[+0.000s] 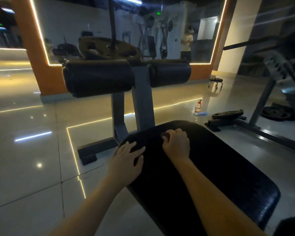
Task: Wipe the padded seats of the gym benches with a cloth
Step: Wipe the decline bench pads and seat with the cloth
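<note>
A black padded bench seat [216, 169] runs from the lower right toward the centre. My left hand [129, 158] lies flat on its near left edge, fingers spread. My right hand [176, 143] is curled near the seat's far end and grips a small dark reddish cloth [165, 135], most of it hidden under the fingers. Two black roller pads [99, 77] on a grey post [141, 99] stand just beyond the seat.
A spray bottle [198, 107] stands on the glossy tile floor beside a blue cloth [201, 113]. Weight plates [227, 114] and a rack frame [262, 99] sit to the right. A large mirror [126, 28] lines the wall ahead; a small wheeled stool [216, 82] stands near it.
</note>
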A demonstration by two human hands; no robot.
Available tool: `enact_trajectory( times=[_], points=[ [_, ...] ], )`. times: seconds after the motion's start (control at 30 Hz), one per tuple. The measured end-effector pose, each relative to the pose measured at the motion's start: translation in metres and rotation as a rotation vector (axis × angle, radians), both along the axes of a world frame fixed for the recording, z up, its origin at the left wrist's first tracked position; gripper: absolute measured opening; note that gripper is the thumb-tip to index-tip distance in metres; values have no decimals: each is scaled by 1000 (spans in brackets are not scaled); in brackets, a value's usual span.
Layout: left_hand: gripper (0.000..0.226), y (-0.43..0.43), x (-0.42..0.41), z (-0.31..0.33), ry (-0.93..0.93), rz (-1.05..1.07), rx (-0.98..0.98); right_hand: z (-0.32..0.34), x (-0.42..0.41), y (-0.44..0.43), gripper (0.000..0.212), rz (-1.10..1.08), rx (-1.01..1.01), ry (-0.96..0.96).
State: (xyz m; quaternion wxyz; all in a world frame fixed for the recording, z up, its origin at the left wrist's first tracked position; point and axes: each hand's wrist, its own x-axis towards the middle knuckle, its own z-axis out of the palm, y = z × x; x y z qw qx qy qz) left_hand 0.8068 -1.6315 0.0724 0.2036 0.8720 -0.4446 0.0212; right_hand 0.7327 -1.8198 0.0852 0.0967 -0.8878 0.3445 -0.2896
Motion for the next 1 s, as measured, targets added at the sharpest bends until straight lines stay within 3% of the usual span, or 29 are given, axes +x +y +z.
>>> enact_trajectory(
  times=[0.07,0.13,0.3,0.47,0.6,0.73,0.87,1.0],
  points=[
    [77,3,0,-4,-17,-13,-6,1,12,-7,32,0,39,7],
    [80,2,0,-5,-45,-16,0,2,21,-14,33,27,70,15],
    [58,-2,6,3,-16,-67,54,12,41,-30,31,156,130,88],
    [60,-23,29,10,-72,-124,168,23,70,-30,38,79,40,198],
    [59,-31,34,4,-81,-102,116,30,85,-31,38,71,13,307],
    [79,-28,32,-2,-79,-90,43,33,87,-32,33,220,56,347],
    [90,-25,32,-3,-44,-95,-27,43,86,-31,30,388,-39,449],
    [93,-25,35,-1,-22,-117,-22,64,89,-50,33,365,-163,634]
  ],
)
